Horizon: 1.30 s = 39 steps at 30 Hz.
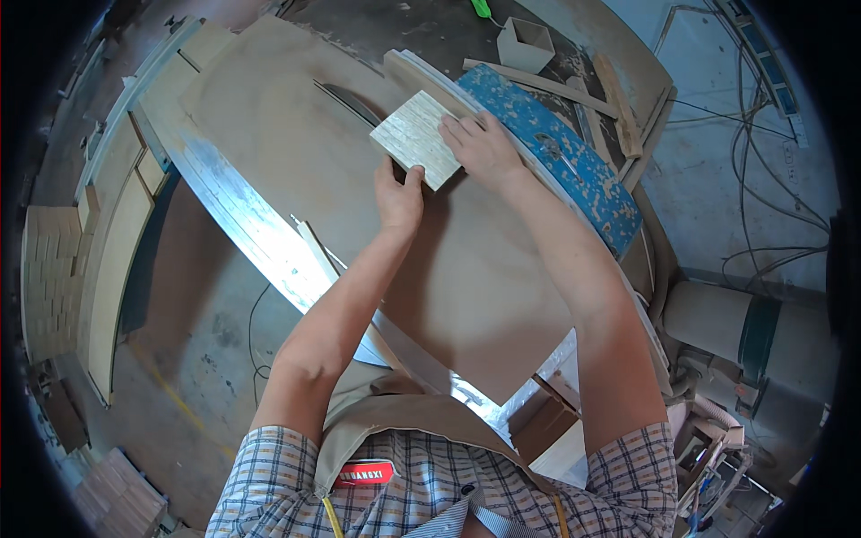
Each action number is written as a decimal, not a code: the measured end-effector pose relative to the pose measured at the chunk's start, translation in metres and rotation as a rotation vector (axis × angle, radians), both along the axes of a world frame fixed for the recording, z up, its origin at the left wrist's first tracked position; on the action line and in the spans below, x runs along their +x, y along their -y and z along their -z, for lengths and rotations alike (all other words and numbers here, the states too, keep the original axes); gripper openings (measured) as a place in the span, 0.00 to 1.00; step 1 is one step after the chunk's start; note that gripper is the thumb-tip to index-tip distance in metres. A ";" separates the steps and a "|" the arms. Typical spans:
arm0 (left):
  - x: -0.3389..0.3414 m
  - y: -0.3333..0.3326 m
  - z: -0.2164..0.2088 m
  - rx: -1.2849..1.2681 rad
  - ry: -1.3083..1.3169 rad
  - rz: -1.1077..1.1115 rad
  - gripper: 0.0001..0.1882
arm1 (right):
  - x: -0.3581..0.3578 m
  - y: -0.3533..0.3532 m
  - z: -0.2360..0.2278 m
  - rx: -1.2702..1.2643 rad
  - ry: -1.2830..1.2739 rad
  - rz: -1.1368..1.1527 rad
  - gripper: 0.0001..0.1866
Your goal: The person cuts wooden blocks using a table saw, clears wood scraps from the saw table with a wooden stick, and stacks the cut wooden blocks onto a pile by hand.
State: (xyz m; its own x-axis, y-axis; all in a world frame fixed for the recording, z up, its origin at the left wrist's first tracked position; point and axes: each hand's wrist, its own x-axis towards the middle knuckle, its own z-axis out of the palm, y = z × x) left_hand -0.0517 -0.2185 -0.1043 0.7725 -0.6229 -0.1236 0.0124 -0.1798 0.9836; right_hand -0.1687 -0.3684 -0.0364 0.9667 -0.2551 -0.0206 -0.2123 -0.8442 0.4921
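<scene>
Pale wood block (414,139) is held in both hands over the brown surface (466,296), just beside a curved dark plate, judged to be a saw blade (345,100). Progress: judged early or mid-step. 1 block is positioned; no cut line or separated piece can be made out on or near it, so the cutting is judged not yet done, or not visible from above. Whether the blade is touched by the block's far-left corner cannot be told. At the left, a stack of pale wood pieces (54,278) is seen; whether these are finished or waiting cannot be told.

Fingers: the near-left corner area is grasped by the left hand (399,199), thumb laid at the near edge, fingers wrapped to the left side, partly hidden. The right edge is covered by the right hand (484,152), fingers laid over the top; whether the underside is also gripped by that hand cannot be told, as its thumb is not clearly shown. No hand is seen released.

Block is thus set between the 2 hands, tilted diagonally in view, blade at its far-left side, long pale strip (405,65) and speckled blue board (556,152) along the right.
</scene>
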 end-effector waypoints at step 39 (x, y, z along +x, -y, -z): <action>0.207 -0.185 -0.032 0.033 -0.205 -0.126 0.21 | 0.232 0.056 0.001 -0.047 0.037 -0.074 0.28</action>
State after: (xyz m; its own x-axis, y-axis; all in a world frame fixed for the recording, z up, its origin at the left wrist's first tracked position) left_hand 0.1558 -0.0335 -0.0727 0.8008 -0.5160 -0.3041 0.2352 -0.1960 0.9520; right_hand 0.0635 -0.4242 -0.0372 0.9828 -0.1831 0.0262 -0.1694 -0.8343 0.5246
